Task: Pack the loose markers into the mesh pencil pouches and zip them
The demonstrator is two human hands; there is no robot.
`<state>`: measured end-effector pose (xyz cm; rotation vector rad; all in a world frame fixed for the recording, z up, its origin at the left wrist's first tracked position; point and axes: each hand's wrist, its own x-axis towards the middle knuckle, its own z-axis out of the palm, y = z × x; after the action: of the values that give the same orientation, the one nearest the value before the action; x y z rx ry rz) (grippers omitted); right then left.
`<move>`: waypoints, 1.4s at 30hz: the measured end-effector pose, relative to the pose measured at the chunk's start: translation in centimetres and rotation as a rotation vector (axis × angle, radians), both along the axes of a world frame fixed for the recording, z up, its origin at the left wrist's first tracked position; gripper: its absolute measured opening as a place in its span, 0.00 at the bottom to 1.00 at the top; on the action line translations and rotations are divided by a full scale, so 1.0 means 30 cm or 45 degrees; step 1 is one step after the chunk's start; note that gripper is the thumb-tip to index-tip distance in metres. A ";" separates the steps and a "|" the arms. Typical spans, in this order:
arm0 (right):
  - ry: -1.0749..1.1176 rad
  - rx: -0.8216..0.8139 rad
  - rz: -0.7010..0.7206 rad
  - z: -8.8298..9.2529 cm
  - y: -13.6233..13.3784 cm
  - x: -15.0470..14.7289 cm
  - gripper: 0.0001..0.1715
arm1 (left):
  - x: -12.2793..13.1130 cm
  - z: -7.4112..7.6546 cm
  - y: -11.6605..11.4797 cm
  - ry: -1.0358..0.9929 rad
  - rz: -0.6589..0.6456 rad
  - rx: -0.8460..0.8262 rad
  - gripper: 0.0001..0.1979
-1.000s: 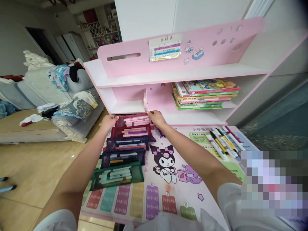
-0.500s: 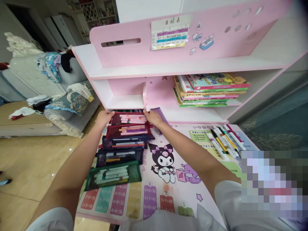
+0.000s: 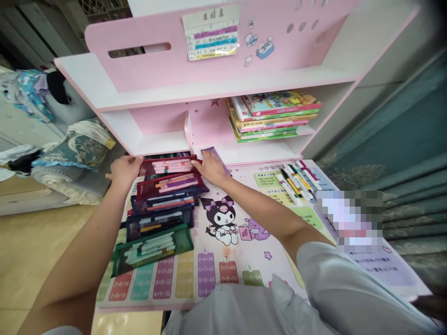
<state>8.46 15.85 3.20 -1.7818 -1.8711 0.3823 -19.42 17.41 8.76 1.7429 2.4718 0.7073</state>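
Along the left side of the desk lies a column of zippered mesh pencil pouches with markers inside. The rearmost red pouch [image 3: 148, 168] holds pink markers. My left hand [image 3: 125, 168] pinches its left corner, fingers curled. My right hand [image 3: 211, 166] is at its right end, thumb by the corner, fingers stretched over a flat purple pouch [image 3: 221, 162]. In front come another red pouch [image 3: 145, 188], a navy pouch [image 3: 139, 203], a darker navy pouch [image 3: 134, 228] and a green pouch [image 3: 120, 260]. Behind the rearmost red pouch, more dark pouches show only partly.
A pink and white shelf unit [image 3: 223, 83] rises at the desk's back, with a stack of books [image 3: 272, 116] in it. Loose markers [image 3: 296, 181] lie on the right of the printed desk mat [image 3: 240, 265]. A sofa [image 3: 63, 181] with clothes stands at left, a curtain [image 3: 391, 158] at right.
The view has swung right and tilted. My right hand has loosened from the red pouch's corner, its fingers now spread over the purple pouch. My left hand stays at the left corner.
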 end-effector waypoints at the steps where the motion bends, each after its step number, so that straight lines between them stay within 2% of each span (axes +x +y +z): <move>1: -0.032 0.064 -0.020 -0.007 -0.018 0.023 0.33 | 0.031 0.016 -0.030 0.012 -0.002 0.043 0.23; 4: -0.164 0.081 -0.125 -0.050 -0.062 0.099 0.25 | 0.150 0.043 -0.144 0.086 -0.160 0.207 0.17; 6: -0.252 0.029 -0.184 -0.089 -0.083 0.139 0.24 | 0.238 0.039 -0.223 0.080 -0.252 0.239 0.13; 11: -0.438 0.048 -0.176 -0.166 -0.118 0.154 0.35 | 0.414 -0.021 -0.361 -0.030 -0.419 0.192 0.10; 14: -0.542 0.004 -0.100 -0.178 -0.125 0.134 0.35 | 0.476 -0.062 -0.408 -0.062 -0.488 0.170 0.09; 19: -0.547 -0.059 -0.050 -0.179 -0.126 0.130 0.20 | 0.530 -0.121 -0.455 -0.120 -0.539 0.186 0.08; 23: -0.506 0.019 -0.037 -0.173 -0.145 0.165 0.20 | 0.544 -0.163 -0.469 -0.097 -0.567 0.198 0.06; 26: -0.465 0.092 -0.092 -0.146 -0.185 0.199 0.22 | 0.554 -0.177 -0.470 -0.108 -0.596 0.196 0.06; 31: -0.235 0.338 -0.205 -0.075 -0.334 0.241 0.17 | 0.605 -0.166 -0.471 -0.255 -0.666 0.093 0.10; 34: -0.192 0.495 -0.167 -0.048 -0.459 0.249 0.17 | 0.648 -0.148 -0.481 -0.352 -0.735 -0.011 0.14; 38: -0.236 0.604 -0.046 -0.046 -0.606 0.241 0.16 | 0.693 -0.134 -0.511 -0.334 -0.837 -0.049 0.14; 42: -0.298 0.652 0.101 -0.072 -0.690 0.236 0.15 | 0.694 -0.145 -0.552 -0.165 -0.890 -0.070 0.11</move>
<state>15.55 -4.87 1.04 -1.4508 -1.9735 -0.2740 1.41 0.86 4.41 2.2371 1.5960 0.6327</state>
